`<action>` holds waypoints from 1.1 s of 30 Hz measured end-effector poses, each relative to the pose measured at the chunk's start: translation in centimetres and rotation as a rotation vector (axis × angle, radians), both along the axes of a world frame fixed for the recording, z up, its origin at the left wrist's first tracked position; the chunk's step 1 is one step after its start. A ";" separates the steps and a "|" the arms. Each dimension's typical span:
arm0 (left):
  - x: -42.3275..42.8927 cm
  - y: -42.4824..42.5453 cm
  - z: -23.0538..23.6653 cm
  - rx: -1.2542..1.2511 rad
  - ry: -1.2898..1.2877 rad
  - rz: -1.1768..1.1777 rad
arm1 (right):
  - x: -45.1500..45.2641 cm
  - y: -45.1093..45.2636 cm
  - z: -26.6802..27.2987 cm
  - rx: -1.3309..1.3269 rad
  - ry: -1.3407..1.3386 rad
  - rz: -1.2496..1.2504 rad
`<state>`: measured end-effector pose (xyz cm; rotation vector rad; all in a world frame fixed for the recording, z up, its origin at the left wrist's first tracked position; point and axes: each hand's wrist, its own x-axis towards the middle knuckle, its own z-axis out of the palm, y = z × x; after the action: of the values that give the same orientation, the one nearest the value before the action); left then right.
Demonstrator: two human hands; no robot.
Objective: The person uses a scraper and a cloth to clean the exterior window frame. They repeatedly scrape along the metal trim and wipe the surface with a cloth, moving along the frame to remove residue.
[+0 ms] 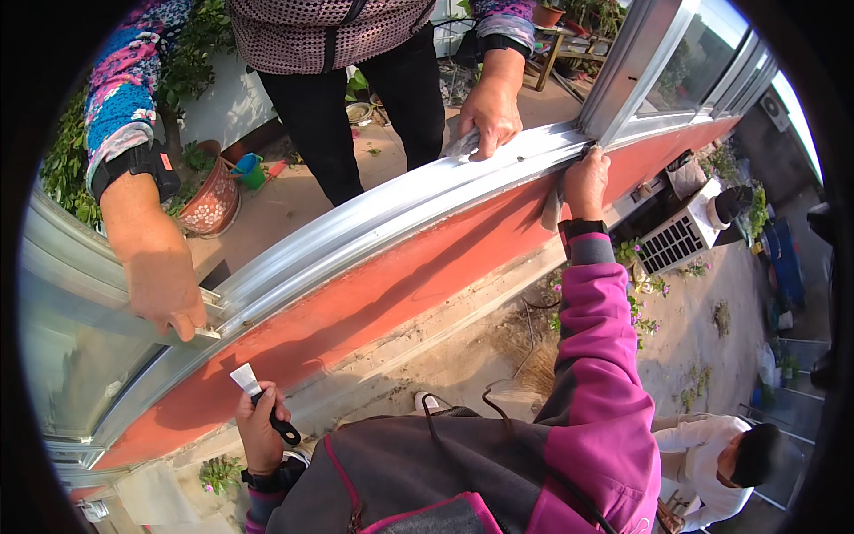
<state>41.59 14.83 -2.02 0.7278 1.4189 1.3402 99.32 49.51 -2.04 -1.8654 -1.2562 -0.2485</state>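
Observation:
In my left hand (260,424) is a scraper (245,379) with a black handle and a flat metal blade pointing up and left. My right hand (587,183) reaches to the outer edge of the aluminium window track (400,190), beside the upright frame post (634,67). Its fingers are closed on a cloth (552,205) that hangs below against the red wall. Across the track, another person's hand (494,113) presses a pale rag (462,147) on the sill. That person's other hand (163,287) touches the end of a sliding window frame at the left.
Below the track runs a red wall (373,294) with a concrete ledge. Potted plants, including a patterned flowerpot (210,197), stand inside. An air-conditioner unit (677,240) sits outside at right. Another person (714,460) in white is at the lower right.

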 end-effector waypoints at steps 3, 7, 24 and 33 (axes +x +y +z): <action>1.1 1.0 -0.2 -0.019 -0.024 -0.027 | -1.4 -1.9 -1.4 0.001 -0.083 0.116; 2.3 2.5 0.0 -0.045 0.006 -0.104 | -0.1 -2.0 -0.5 0.089 -0.123 0.153; 3.1 1.6 -0.7 -0.027 0.005 -0.120 | 1.8 -1.5 3.2 -0.169 -0.265 0.134; 4.9 2.4 0.4 0.010 -0.054 -0.241 | -5.2 -7.0 0.0 0.196 0.053 0.524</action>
<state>46.45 17.24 -1.66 0.8355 1.2396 1.1708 94.16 42.51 -2.06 -1.3146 -1.5702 -0.0353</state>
